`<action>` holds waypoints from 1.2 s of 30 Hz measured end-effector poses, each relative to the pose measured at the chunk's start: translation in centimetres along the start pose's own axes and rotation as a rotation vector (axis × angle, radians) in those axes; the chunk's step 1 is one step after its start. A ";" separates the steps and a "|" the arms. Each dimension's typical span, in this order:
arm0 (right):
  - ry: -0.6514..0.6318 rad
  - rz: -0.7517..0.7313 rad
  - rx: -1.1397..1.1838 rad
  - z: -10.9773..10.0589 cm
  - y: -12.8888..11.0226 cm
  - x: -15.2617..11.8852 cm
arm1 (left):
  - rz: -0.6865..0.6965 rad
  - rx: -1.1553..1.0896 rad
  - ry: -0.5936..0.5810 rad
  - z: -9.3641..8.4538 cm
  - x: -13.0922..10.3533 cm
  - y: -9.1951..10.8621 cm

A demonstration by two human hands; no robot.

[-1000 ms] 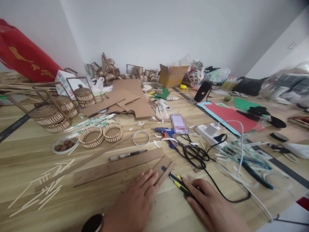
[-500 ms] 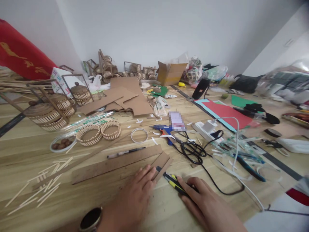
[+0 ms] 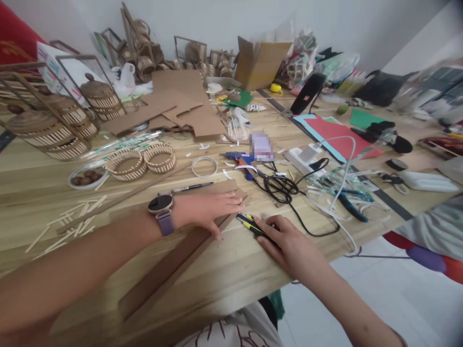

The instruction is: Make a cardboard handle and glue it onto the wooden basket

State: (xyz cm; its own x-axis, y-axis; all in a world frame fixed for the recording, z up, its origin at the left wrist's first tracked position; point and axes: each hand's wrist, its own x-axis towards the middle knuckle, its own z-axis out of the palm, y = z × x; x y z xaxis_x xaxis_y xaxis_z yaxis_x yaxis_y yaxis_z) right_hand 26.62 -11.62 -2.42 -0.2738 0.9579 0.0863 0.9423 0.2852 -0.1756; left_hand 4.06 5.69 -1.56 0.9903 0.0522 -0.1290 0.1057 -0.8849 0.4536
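Left hand (image 3: 205,209) has shifted, spread across the cardboard strip (image 3: 170,267), likely bracing it; right hand (image 3: 287,243) pinches the cutter (image 3: 250,224) beside the strip.

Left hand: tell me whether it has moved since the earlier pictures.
Yes. Judged against the pen, the left hand has moved forward, closer to it.
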 end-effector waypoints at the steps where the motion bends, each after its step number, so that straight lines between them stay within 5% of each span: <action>1: -0.008 0.001 -0.005 0.0 0.0 0.0 | 0.002 0.004 -0.031 -0.1 0.4 -0.2; 19: 0.036 -0.066 -0.121 -0.2 -1.1 -0.7 | -0.034 -0.098 -0.172 -1.0 1.0 -0.7; 36: -0.022 -0.053 -0.091 -0.3 -1.8 -1.2 | -0.051 -0.052 -0.134 -0.9 0.1 0.0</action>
State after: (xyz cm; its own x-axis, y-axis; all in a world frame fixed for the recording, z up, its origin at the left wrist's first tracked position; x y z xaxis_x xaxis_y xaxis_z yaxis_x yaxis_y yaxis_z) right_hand 25.26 -13.27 -1.88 -0.3268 0.9424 0.0717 0.9397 0.3321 -0.0817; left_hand 4.23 6.16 -0.78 0.9630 0.0311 -0.2675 0.1634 -0.8571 0.4885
